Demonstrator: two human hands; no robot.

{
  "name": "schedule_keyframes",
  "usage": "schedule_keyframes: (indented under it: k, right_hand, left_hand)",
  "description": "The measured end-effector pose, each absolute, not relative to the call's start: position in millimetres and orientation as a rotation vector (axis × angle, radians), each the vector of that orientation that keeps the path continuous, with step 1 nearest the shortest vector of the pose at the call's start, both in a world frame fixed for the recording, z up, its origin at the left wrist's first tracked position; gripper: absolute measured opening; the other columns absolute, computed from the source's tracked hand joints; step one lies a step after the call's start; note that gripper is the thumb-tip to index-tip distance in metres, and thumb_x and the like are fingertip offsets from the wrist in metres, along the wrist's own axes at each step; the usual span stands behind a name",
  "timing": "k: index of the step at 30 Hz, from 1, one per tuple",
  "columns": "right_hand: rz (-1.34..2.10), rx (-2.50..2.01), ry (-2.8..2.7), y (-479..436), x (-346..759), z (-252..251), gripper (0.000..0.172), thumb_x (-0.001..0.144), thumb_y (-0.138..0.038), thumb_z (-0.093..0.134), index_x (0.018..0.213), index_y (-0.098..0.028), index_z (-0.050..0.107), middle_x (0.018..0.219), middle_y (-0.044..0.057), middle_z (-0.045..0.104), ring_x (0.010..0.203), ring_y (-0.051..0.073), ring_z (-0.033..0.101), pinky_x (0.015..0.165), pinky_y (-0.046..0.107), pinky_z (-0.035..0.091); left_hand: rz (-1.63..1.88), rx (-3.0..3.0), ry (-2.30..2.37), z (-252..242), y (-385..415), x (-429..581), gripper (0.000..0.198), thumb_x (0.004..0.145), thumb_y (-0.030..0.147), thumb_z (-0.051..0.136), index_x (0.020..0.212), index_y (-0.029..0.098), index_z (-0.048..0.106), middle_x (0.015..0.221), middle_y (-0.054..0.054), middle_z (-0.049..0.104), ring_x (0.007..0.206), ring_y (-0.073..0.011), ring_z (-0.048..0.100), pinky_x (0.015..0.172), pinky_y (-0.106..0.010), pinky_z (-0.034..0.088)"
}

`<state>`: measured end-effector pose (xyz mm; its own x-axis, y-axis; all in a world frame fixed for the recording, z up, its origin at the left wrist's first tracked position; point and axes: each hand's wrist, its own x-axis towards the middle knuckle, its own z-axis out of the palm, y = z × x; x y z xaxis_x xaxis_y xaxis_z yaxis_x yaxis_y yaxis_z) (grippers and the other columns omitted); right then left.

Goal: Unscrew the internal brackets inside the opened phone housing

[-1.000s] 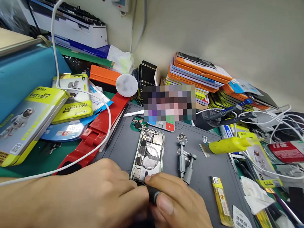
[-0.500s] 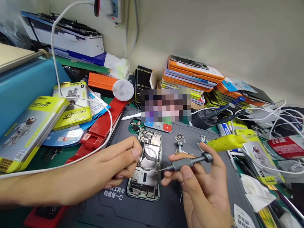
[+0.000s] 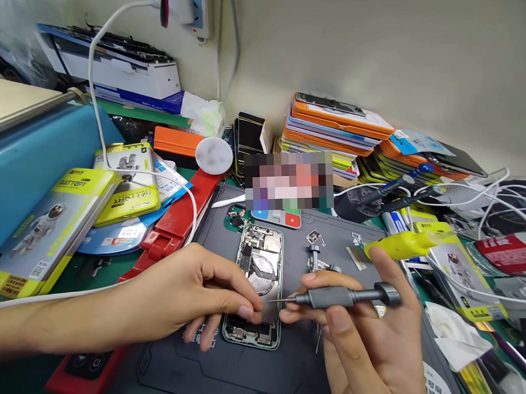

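An opened phone [image 3: 271,248] lies on the dark grey work mat [image 3: 200,369], its inner parts showing. Over its lower half is my left hand [image 3: 219,296], thumb and forefinger pinched together. Whatever sits between those fingertips is blurred and too small to name. My right hand [image 3: 358,331] grips a small grey precision screwdriver [image 3: 331,298], held nearly level with its thin tip pointing left. That tip ends just right of my left fingertips, above the phone.
Further screwdrivers [image 3: 314,258] and small metal parts [image 3: 315,236] lie right of the phone. A yellow bottle [image 3: 396,247] is beyond my right hand. Battery boxes [image 3: 52,227] and a red clamp [image 3: 173,223] are on the left. Stacked cases [image 3: 333,125] stand by the wall.
My left hand has turned from a closed fist into a pinch, its fingertips now lower over the phone near the screwdriver tip. The screwdriver has become more level.
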<state>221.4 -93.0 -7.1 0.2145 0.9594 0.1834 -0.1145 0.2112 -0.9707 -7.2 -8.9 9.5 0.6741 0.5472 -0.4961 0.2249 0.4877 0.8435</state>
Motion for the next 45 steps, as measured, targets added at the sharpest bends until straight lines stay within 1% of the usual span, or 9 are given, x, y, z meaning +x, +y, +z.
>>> schedule_keyframes:
  k: [7, 13, 15, 19, 23, 27, 32, 38, 45]
  right_hand:
    - [1.009, -1.12, -1.006, -99.9, 201.2, 3.6, 0.051, 0.11, -0.025, 0.064, 0.154, -0.046, 0.051, 0.11, 0.001, 0.083, 0.076, 0.017, 0.085, 0.079, 0.033, 0.074]
    - [0.983, -1.237, -0.931, -100.7, 193.6, 8.1, 0.047, 0.11, -0.028, 0.066, 0.152, -0.042, 0.052, 0.107, 0.001, 0.082, 0.071, 0.016, 0.082, 0.081, 0.035, 0.073]
    - [0.997, -1.25, -0.929, -100.6, 194.2, 8.3, 0.047, 0.11, -0.029, 0.067, 0.152, -0.043, 0.052, 0.107, 0.0, 0.082, 0.071, 0.015, 0.081, 0.081, 0.034, 0.073]
    - [1.05, -1.269, -0.922, -100.8, 197.3, 7.6, 0.049, 0.11, -0.031, 0.066, 0.154, -0.047, 0.05, 0.11, 0.0, 0.081, 0.076, 0.014, 0.082, 0.086, 0.033, 0.071]
    - [1.08, -1.274, -0.897, -100.4, 199.8, 6.6, 0.052, 0.109, -0.032, 0.067, 0.156, -0.045, 0.049, 0.111, 0.001, 0.08, 0.076, 0.016, 0.083, 0.082, 0.032, 0.071]
    - [1.085, -1.278, -0.895, -100.2, 198.3, 7.2, 0.054, 0.109, -0.03, 0.066, 0.158, -0.045, 0.048, 0.11, 0.001, 0.08, 0.076, 0.017, 0.082, 0.084, 0.034, 0.072]
    - [1.103, -1.245, -0.918, -97.8, 201.3, 6.0, 0.051, 0.111, -0.028, 0.063, 0.156, -0.044, 0.048, 0.109, 0.001, 0.081, 0.074, 0.016, 0.083, 0.083, 0.032, 0.072]
    - [1.274, -1.094, -1.024, -90.9, 223.1, -3.1, 0.051, 0.111, -0.026, 0.062, 0.155, -0.046, 0.045, 0.112, 0.004, 0.083, 0.079, 0.021, 0.087, 0.079, 0.035, 0.074]
    - [1.345, -1.093, -0.908, -90.4, 226.8, -5.3, 0.06, 0.106, -0.027, 0.07, 0.159, -0.045, 0.045, 0.113, 0.006, 0.083, 0.079, 0.025, 0.087, 0.08, 0.042, 0.075]
  left_hand:
    - [0.282, 1.107, 0.791, 4.4, -9.2, -10.3, 0.018, 0.101, 0.032, 0.079, 0.109, 0.021, 0.091, 0.074, 0.0, 0.077, 0.056, -0.0069, 0.067, 0.051, -0.011, 0.05]
    - [0.273, 1.146, 0.757, -3.9, -10.1, -17.0, 0.02, 0.101, 0.042, 0.082, 0.11, 0.027, 0.091, 0.092, -0.002, 0.085, 0.061, -0.0075, 0.071, 0.053, -0.011, 0.053]
    - [0.264, 1.158, 0.747, -5.4, -10.8, -17.6, 0.02, 0.101, 0.042, 0.082, 0.11, 0.028, 0.091, 0.093, -0.003, 0.085, 0.061, -0.0075, 0.072, 0.053, -0.01, 0.053]
    - [0.272, 1.134, 0.722, -4.8, -11.2, -16.0, 0.016, 0.102, 0.034, 0.081, 0.11, 0.026, 0.091, 0.094, -0.002, 0.086, 0.064, -0.0075, 0.074, 0.054, -0.01, 0.053]
    - [0.282, 1.097, 0.722, -3.2, -11.2, -14.7, 0.015, 0.101, 0.033, 0.081, 0.11, 0.025, 0.091, 0.095, -0.003, 0.086, 0.063, -0.0078, 0.076, 0.052, -0.01, 0.053]
    - [0.29, 1.086, 0.705, -3.4, -11.6, -14.9, 0.016, 0.102, 0.033, 0.081, 0.11, 0.024, 0.091, 0.096, -0.003, 0.086, 0.063, -0.009, 0.078, 0.052, -0.011, 0.054]
    - [0.296, 1.1, 0.682, -4.8, -10.6, -14.7, 0.016, 0.102, 0.032, 0.08, 0.11, 0.023, 0.091, 0.099, -0.005, 0.087, 0.063, -0.0098, 0.079, 0.052, -0.011, 0.054]
    - [0.293, 1.114, 0.675, -5.0, -10.9, -15.9, 0.016, 0.104, 0.032, 0.079, 0.11, 0.024, 0.091, 0.102, -0.004, 0.088, 0.065, -0.0095, 0.08, 0.054, -0.011, 0.054]
    - [0.287, 1.142, 0.656, -4.6, -12.2, -16.9, 0.019, 0.106, 0.037, 0.077, 0.115, 0.026, 0.09, 0.106, -0.004, 0.088, 0.065, -0.0086, 0.079, 0.054, -0.01, 0.054]
